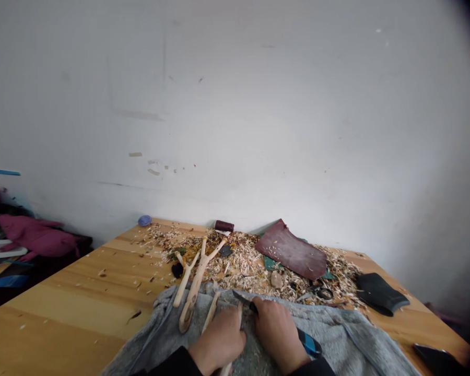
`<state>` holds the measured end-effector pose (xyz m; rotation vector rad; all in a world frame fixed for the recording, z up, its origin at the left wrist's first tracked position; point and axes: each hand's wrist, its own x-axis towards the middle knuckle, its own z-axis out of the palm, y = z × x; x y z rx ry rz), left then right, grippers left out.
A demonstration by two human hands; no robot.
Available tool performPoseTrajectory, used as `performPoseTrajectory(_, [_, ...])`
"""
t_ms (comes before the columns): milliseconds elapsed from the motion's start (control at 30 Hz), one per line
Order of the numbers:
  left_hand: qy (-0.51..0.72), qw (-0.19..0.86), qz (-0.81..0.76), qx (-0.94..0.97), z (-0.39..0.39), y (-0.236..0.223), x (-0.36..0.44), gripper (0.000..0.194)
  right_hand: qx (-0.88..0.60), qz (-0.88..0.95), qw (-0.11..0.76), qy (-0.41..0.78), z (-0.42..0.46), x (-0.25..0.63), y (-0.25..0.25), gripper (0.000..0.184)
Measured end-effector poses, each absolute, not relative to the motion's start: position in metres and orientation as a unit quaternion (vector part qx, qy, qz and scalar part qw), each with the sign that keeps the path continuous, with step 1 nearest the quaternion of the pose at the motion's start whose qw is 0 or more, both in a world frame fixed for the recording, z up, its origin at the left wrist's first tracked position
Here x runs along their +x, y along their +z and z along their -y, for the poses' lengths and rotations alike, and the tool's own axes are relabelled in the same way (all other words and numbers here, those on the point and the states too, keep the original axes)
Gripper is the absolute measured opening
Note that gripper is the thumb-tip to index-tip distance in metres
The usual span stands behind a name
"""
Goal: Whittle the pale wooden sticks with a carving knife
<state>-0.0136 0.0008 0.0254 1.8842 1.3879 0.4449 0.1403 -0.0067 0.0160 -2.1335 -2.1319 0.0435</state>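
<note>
My left hand (221, 337) is closed around a peeled forked stick (210, 313), its prongs pointing away from me and its lower end showing under the hand. In my right hand (278, 329) is a knife (310, 343) with a black and blue handle. Its dark blade reaches left, beside the stick's right prong; whether it touches the wood I cannot tell. Both hands are over a grey cloth (337, 334) at the table's front edge. Left of them lie a larger peeled forked stick (196, 290) and a smaller forked stick (183, 286), partly on the cloth.
Wood shavings (238, 261) cover the back of the wooden table (82, 297). Among them are a maroon sheet (292, 250), a thread spool (224, 225) and scissors (323, 293). A black curved piece (379, 295) and a dark flat object (434, 355) lie right. Behind is a white wall.
</note>
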Motion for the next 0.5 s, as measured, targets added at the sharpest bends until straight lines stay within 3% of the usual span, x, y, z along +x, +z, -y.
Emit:
performPoseTrajectory(67, [0.099, 0.263, -0.547, 0.789, -0.001, 0.026, -0.012, 0.027, -0.717, 0.693, 0.067, 0.015, 0.006, 0.142, 0.018, 0.029])
performPoseTrajectory(167, [0.064, 0.232, -0.545, 0.804, 0.0, 0.026, -0.01, 0.038, -0.718, 0.693, 0.065, 0.011, 0.007, 0.144, 0.02, 0.028])
performPoseTrajectory(500, [0.064, 0.216, -0.556, 0.8, -0.001, 0.022, -0.009, 0.035, -0.681, 0.731, 0.038, -0.008, 0.014, 0.132, 0.014, 0.038])
